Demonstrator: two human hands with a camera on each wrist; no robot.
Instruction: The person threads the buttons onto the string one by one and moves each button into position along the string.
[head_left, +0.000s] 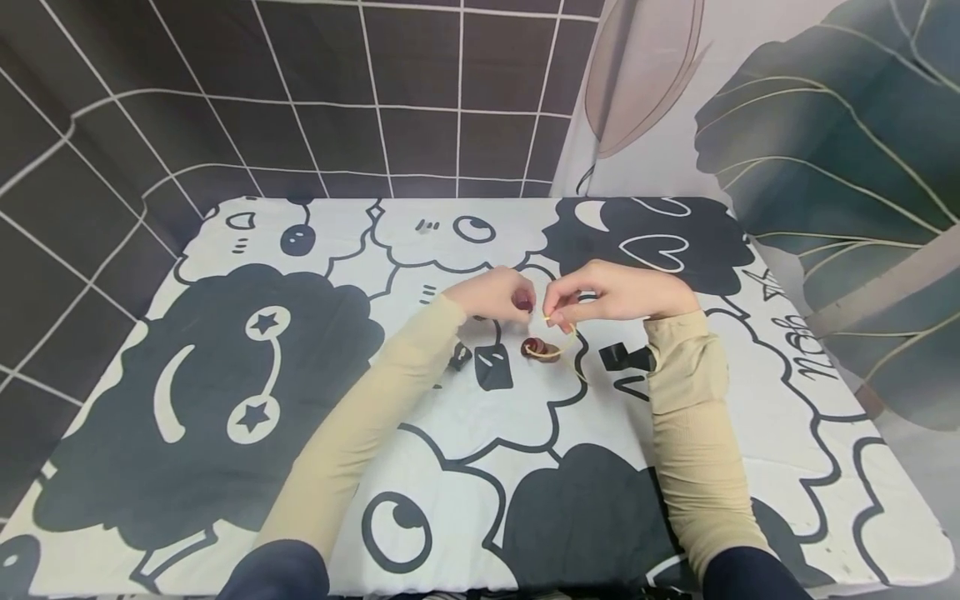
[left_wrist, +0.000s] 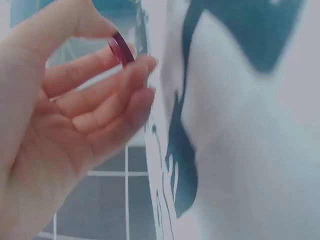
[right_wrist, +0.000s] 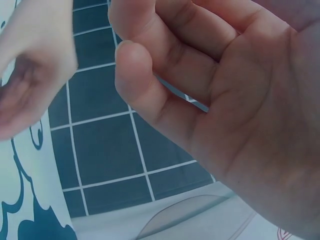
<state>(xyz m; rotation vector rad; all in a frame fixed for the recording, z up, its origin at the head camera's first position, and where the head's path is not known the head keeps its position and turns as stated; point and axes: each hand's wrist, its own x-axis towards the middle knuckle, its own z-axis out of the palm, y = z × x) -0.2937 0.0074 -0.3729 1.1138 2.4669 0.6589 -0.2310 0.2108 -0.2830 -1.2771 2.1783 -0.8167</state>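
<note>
The head view takes in the whole scene: a table under a white cloth printed with black cartoon clouds and faces, two beige-sleeved arms meeting above its middle, and a little heap of rings, dark red and pale yellow, lying on the cloth just below the hands. There the left hand and the right hand almost touch at the fingertips, and a thin yellowish strand curves down from the right hand toward the heap. Only the left wrist view shows plainly what the left hand holds: a dark red ring pinched edge-on between thumb and fingertips, the other fingers loosely curled under it. The right wrist view shows the right hand's palm with thumb pressed against the forefinger and a thin pale strand running across the palm, pinched there. Two small black clips lie on the cloth by the wrists. Black scribbled lettering at the cloth's right edge is not legible.
</note>
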